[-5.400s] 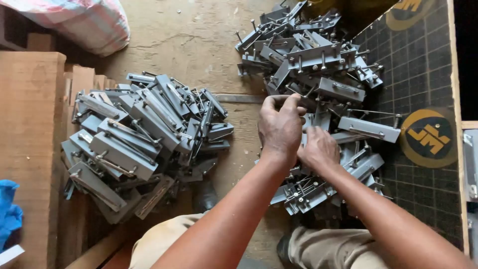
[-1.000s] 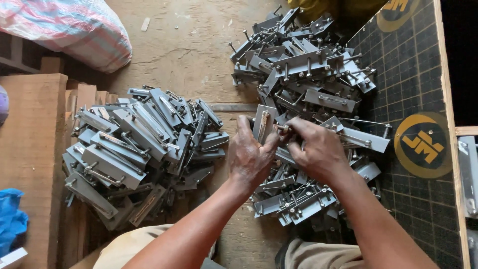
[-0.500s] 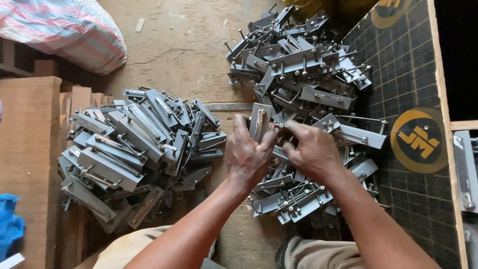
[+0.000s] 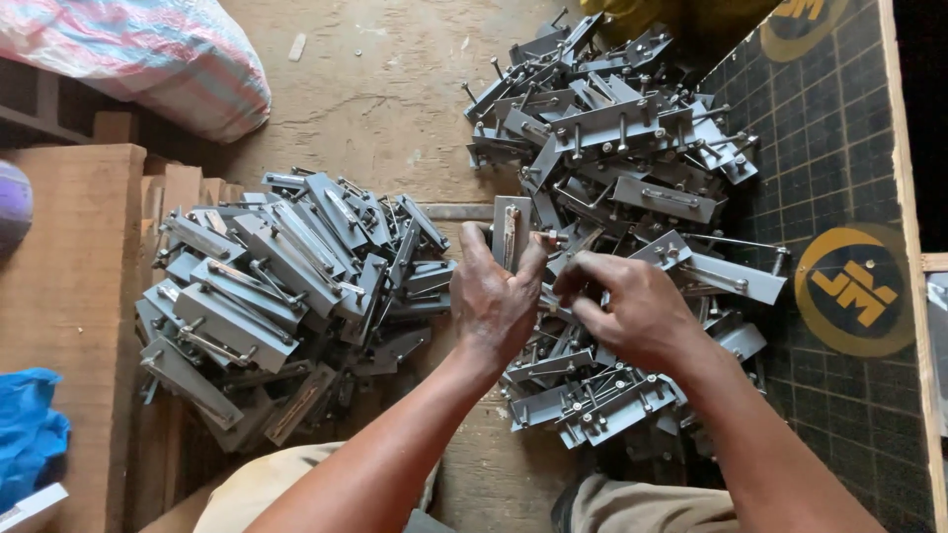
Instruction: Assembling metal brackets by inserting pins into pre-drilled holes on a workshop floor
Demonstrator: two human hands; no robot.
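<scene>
On the floor point(image 4: 395, 118), left hand point(image 4: 494, 301) grips a bracket point(image 4: 511, 232); right hand point(image 4: 632, 311) pinches.

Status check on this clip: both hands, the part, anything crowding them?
Left hand grips an upright grey metal bracket. Right hand pinches at its side. Bracket piles close: left pile, right pile.

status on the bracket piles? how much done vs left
Done, by the look of it: the stacked pile of grey brackets on the person's left, laid fairly orderly. In hand: one bracket held upright by the left hand, with the right hand working at its side. Left: the looser bolted heap ahead and right, similar in bulk, so roughly halfway, as a guess.
</scene>
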